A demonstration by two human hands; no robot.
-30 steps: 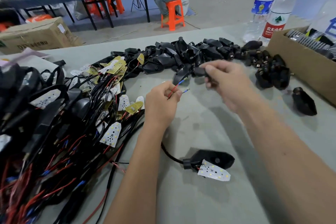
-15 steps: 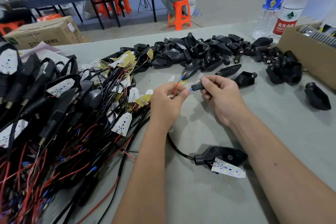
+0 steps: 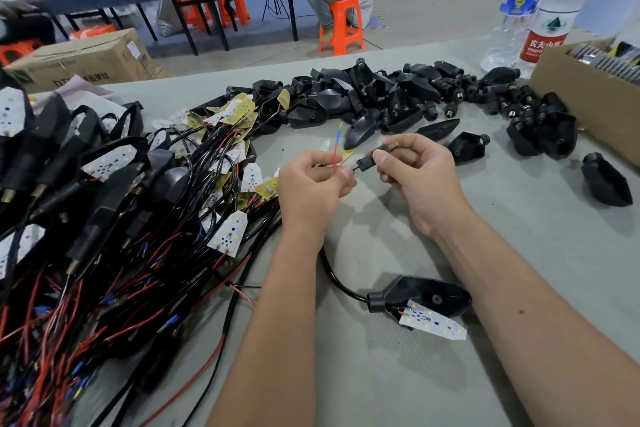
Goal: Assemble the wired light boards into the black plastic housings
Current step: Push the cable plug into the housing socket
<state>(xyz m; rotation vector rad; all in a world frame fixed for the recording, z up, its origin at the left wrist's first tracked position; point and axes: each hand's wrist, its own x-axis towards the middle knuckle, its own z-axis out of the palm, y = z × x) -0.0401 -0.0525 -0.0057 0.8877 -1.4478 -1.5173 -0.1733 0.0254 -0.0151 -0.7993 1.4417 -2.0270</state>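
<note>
Behind left hand, cable's upper run

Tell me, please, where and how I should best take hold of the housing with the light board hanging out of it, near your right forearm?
Probably grip the black housing across its broad body, coming from above: it lies flat and open-side-up. Avoid the loose white light board on thin wires and the cable leaving its neck.

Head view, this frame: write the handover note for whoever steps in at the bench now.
Left hand pinches the red wire. Right hand grips a small black connector piece, a thin wire entering its end. Their cable runs down to a black housing on the table, its light board hanging out, not seated. Empty housings piled beyond the hands, wired boards heaped left. Left: finish this piece, seat the board, continue through the pile.
</note>
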